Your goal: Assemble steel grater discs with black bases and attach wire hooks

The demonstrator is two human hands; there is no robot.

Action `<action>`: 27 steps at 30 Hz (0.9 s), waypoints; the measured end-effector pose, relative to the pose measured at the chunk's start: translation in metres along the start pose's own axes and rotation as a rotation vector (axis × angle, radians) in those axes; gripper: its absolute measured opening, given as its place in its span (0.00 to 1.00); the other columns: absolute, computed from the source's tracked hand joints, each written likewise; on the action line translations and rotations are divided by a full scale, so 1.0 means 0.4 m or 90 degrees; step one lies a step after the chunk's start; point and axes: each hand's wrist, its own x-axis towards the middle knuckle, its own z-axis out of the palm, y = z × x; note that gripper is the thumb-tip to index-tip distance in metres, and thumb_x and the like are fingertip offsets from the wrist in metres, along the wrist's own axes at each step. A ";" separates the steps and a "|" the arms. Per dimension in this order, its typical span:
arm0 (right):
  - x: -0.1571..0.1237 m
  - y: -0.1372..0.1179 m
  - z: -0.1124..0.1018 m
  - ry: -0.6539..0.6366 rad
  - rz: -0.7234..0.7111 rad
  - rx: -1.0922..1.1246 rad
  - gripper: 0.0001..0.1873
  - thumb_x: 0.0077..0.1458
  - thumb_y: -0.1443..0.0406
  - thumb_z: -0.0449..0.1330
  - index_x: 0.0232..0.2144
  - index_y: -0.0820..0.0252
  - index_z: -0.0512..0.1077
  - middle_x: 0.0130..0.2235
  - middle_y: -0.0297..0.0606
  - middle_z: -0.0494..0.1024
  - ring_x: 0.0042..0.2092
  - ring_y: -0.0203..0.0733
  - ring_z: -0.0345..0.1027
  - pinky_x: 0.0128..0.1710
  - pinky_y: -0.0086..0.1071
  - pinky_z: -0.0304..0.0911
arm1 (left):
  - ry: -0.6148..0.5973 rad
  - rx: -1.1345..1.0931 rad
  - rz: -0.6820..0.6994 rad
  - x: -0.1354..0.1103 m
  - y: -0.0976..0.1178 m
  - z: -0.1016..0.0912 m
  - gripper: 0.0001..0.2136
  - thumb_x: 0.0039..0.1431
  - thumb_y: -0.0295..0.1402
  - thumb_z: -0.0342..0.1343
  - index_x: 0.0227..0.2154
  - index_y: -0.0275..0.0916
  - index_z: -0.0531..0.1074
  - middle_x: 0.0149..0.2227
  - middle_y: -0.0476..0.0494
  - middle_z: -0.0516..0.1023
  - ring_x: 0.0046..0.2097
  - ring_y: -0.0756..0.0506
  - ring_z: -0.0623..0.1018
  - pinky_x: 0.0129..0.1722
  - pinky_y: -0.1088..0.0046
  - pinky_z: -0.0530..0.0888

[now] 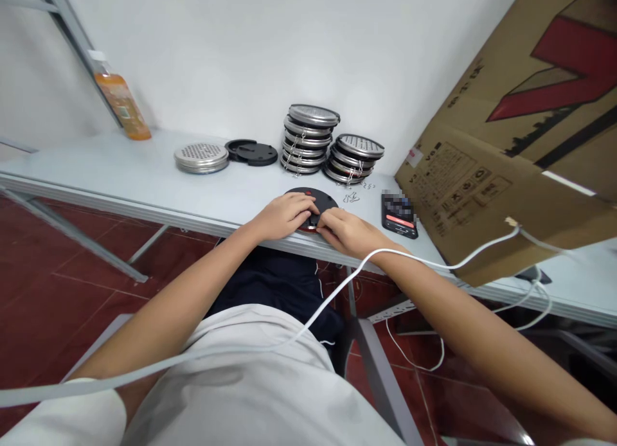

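Observation:
A round black disc with a red part at its near edge lies at the front edge of the pale table. My left hand rests on the disc's left side with its fingers curled over it. My right hand presses on the disc's near right side, fingers bent and pinched at the red part. Both hands meet over the disc and hide most of its near half.
Behind the disc stand two stacks of perforated metal discs, a single metal disc and black discs to the left. Small wire clips, a phone, a large cardboard box, an orange bottle and a white cable are nearby.

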 end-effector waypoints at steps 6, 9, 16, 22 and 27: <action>0.008 -0.011 -0.010 -0.036 -0.006 -0.096 0.09 0.65 0.66 0.51 0.33 0.60 0.68 0.32 0.40 0.69 0.34 0.41 0.61 0.34 0.32 0.58 | 0.002 0.028 -0.022 -0.005 0.007 0.003 0.15 0.69 0.35 0.40 0.48 0.45 0.72 0.58 0.47 0.72 0.63 0.41 0.64 0.62 0.55 0.61; 0.002 -0.015 -0.010 0.000 0.012 -0.076 0.08 0.65 0.65 0.51 0.33 0.60 0.67 0.33 0.42 0.71 0.35 0.42 0.63 0.35 0.34 0.60 | 0.002 0.052 -0.052 -0.009 0.017 0.003 0.15 0.69 0.35 0.40 0.48 0.46 0.71 0.59 0.49 0.71 0.65 0.40 0.60 0.63 0.50 0.57; -0.026 -0.002 0.000 0.120 0.061 0.114 0.04 0.64 0.66 0.55 0.37 0.58 0.70 0.35 0.39 0.76 0.36 0.40 0.70 0.37 0.33 0.67 | 0.056 -0.006 -0.066 -0.013 0.022 0.004 0.14 0.66 0.35 0.45 0.52 0.38 0.62 0.55 0.38 0.73 0.56 0.40 0.72 0.56 0.58 0.66; -0.032 -0.013 0.033 0.198 0.056 0.144 0.06 0.63 0.66 0.57 0.36 0.57 0.75 0.36 0.41 0.79 0.39 0.41 0.74 0.40 0.35 0.70 | 0.028 0.011 -0.028 -0.009 0.020 0.001 0.12 0.67 0.33 0.43 0.48 0.43 0.68 0.52 0.44 0.76 0.57 0.42 0.71 0.56 0.60 0.65; -0.036 -0.019 0.066 0.256 0.083 0.156 0.05 0.61 0.66 0.59 0.34 0.56 0.75 0.36 0.41 0.79 0.39 0.42 0.73 0.42 0.38 0.70 | -0.005 0.033 -0.027 -0.011 0.011 -0.002 0.19 0.70 0.37 0.39 0.55 0.44 0.69 0.60 0.46 0.70 0.64 0.42 0.64 0.62 0.59 0.60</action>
